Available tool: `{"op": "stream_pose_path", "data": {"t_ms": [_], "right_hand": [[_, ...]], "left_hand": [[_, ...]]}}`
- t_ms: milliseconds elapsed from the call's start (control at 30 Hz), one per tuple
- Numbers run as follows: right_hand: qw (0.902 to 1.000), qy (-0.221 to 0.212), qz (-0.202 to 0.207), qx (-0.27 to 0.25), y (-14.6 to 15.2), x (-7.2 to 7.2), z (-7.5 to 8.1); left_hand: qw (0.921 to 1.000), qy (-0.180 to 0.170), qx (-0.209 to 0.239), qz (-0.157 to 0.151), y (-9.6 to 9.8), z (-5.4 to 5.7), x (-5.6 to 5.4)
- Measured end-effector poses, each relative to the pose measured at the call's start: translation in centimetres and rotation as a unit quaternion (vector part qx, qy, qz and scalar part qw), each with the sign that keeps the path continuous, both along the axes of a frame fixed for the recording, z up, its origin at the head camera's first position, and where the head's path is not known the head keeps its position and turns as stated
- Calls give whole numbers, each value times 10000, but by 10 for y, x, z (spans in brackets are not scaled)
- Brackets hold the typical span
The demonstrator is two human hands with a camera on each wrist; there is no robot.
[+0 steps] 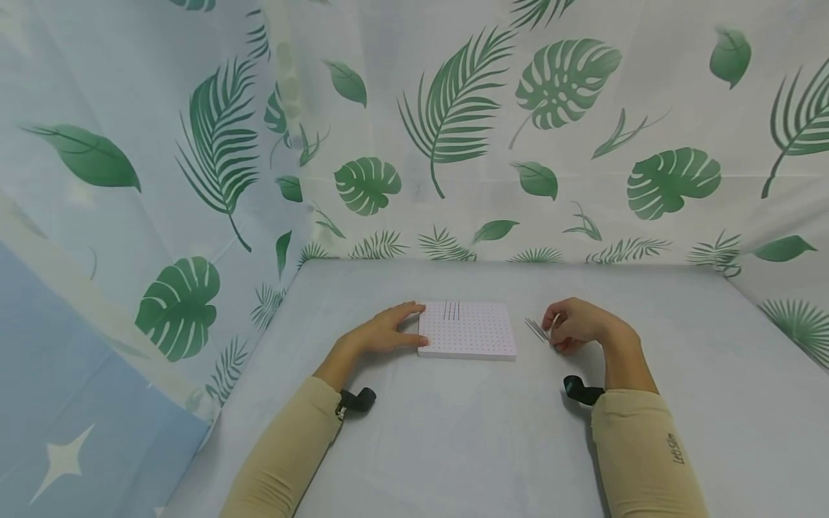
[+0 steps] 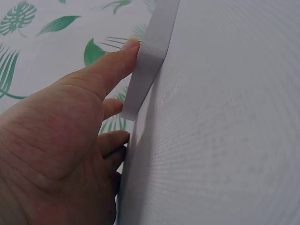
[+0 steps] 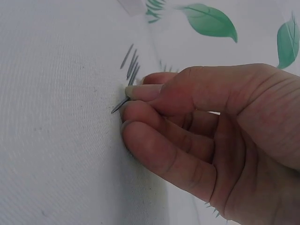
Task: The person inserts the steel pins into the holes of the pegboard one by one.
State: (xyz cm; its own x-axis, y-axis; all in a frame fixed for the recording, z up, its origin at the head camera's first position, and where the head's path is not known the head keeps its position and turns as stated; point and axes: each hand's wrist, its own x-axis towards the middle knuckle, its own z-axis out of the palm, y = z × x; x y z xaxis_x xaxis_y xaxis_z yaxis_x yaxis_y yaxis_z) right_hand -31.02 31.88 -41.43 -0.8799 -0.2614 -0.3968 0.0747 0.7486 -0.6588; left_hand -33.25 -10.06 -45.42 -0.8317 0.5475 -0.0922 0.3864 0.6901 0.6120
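Note:
A white pegboard with rows of small holes lies flat on the table. Several thin dark pins stand in a row near its far left part. My left hand rests at the board's left side, thumb on the near corner and a fingertip at the far one; in the left wrist view the thumb lies straight against the board. To the right of the board, my right hand pinches a thin grey metal pin between thumb and fingers, low over the table. Several loose pins lie beside these fingertips.
A white cloth covers the table. Behind it and on the left hang leaf-printed curtains. Each forearm wears a beige sleeve and a black wrist camera.

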Motion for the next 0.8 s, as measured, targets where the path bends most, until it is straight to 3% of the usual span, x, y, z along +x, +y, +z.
{"op": "stream_pose_path", "data": {"t_ms": [800], "right_hand": [[9990,367,-113,-237,4,-3,-1]], "left_hand": [[10000,24,39,-23,-1,-7,-5]]}}
